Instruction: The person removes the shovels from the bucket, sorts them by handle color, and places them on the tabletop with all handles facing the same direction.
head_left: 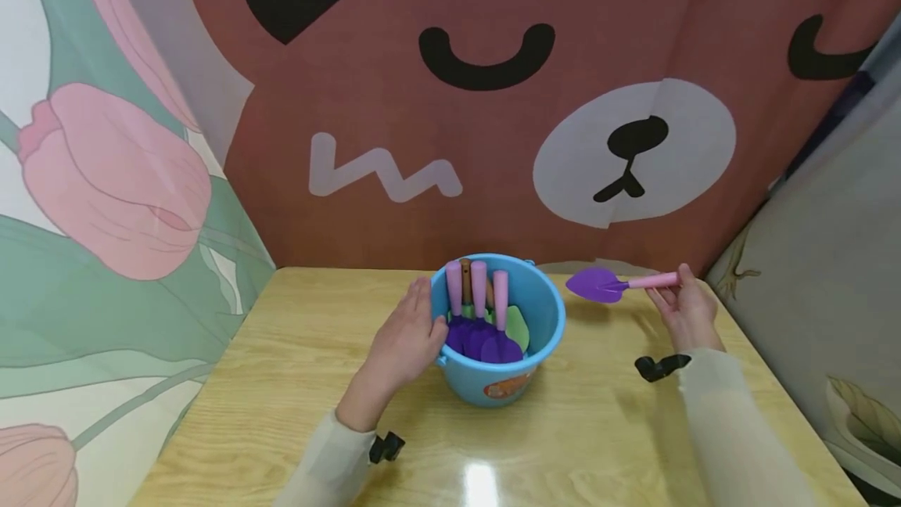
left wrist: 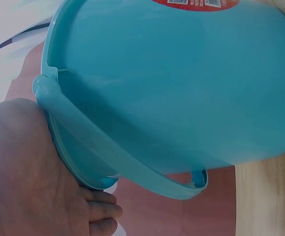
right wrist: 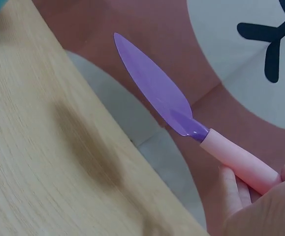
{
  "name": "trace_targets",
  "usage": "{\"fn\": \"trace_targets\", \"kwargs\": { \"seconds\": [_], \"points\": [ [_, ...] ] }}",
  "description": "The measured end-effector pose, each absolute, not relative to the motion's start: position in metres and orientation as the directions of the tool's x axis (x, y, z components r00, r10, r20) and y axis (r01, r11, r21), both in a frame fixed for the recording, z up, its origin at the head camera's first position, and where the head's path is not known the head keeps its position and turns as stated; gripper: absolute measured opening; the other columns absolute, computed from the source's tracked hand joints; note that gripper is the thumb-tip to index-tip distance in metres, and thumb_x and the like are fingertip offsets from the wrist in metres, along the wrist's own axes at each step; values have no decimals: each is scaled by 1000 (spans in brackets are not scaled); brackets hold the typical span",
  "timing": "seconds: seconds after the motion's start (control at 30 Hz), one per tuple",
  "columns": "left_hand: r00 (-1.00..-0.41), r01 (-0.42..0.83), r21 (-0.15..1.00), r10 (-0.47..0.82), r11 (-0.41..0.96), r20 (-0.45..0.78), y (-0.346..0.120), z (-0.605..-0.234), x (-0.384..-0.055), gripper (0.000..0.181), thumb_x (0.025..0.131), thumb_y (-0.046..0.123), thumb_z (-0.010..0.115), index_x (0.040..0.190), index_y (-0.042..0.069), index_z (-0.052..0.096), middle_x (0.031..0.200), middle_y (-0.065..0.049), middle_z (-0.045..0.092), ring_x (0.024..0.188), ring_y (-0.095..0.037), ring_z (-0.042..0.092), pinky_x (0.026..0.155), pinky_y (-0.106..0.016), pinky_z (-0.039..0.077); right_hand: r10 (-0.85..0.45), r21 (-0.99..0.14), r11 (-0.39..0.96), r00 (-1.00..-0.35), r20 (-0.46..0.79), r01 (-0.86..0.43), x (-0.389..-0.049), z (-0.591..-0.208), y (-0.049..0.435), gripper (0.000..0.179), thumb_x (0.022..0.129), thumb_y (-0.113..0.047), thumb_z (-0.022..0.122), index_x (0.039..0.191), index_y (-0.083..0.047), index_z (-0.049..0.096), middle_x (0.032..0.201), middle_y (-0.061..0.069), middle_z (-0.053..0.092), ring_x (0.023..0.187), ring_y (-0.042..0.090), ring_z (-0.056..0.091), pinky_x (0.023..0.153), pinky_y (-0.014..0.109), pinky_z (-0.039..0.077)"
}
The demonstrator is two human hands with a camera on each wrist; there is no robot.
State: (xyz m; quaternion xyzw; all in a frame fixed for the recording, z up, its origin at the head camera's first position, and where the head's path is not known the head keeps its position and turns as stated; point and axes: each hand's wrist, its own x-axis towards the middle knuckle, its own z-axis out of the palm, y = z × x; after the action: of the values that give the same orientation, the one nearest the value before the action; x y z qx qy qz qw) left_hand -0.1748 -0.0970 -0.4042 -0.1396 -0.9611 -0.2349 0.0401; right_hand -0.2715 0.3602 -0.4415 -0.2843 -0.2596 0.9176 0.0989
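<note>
A light blue bucket stands on the table, with several small trowels in it, pink-handled ones with purple blades in front. Brown handles and green blades show behind them. My left hand rests on the bucket's left rim, its fingers extended; in the left wrist view, the palm lies by the rim and the bucket's handle hangs down the side. Right of the bucket, my right hand holds a purple trowel by the end of its pink handle, raised above the table.
The wooden table reaches back to a hanging cloth with a brown bear print. A flowered cloth hangs on the left and a pale cloth on the right.
</note>
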Motion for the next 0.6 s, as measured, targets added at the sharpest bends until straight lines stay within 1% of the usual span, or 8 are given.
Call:
{"fn": "trace_targets", "kwargs": {
  "seconds": [0.17, 0.3, 0.43, 0.5, 0.6],
  "points": [
    [-956, 293, 425, 252, 856, 151, -96, -406, -175, 72, 105, 39, 34, 160, -4, 16, 167, -19, 17, 156, -30, 14, 125, -43, 19, 338, -540, -841, -814, -472, -36, -277, -451, 364, 20, 90, -24, 77, 104, -16, 66, 80, 8, 72, 76, 24, 75, 85, 42, 60],
    [-952, 306, 417, 259, 856, 165, -96, -405, -177, 72, 106, 39, 33, 159, -5, 16, 167, -20, 17, 156, -31, 14, 125, -44, 19, 342, -549, -835, -822, -456, -42, -281, -456, 368, 20, 90, -25, 77, 103, -15, 67, 80, 7, 72, 80, 23, 75, 81, 42, 62],
    [-953, 302, 411, 258, 860, 160, -97, -404, -177, 71, 106, 39, 32, 160, -5, 15, 167, -20, 17, 156, -30, 13, 125, -43, 19, 312, -563, -826, -841, -441, -11, -281, -463, 371, 16, 93, -28, 73, 96, -12, 72, 76, 9, 74, 80, 23, 76, 77, 41, 63],
    [-953, 302, 408, 259, 861, 159, -97, -405, -177, 71, 106, 39, 32, 159, -5, 16, 167, -21, 18, 156, -30, 14, 125, -43, 19, 292, -575, -818, -853, -432, 11, -280, -465, 372, 22, 96, -30, 69, 90, -10, 75, 75, 11, 74, 77, 23, 76, 76, 39, 63],
    [-953, 301, 406, 257, 863, 161, -96, -406, -177, 71, 106, 38, 32, 159, -5, 16, 167, -21, 18, 155, -31, 15, 125, -43, 20, 282, -604, -796, -863, -420, 35, -278, -469, 373, 28, 96, -34, 66, 86, -10, 77, 75, 10, 75, 78, 22, 76, 75, 37, 63]
  ]
}}
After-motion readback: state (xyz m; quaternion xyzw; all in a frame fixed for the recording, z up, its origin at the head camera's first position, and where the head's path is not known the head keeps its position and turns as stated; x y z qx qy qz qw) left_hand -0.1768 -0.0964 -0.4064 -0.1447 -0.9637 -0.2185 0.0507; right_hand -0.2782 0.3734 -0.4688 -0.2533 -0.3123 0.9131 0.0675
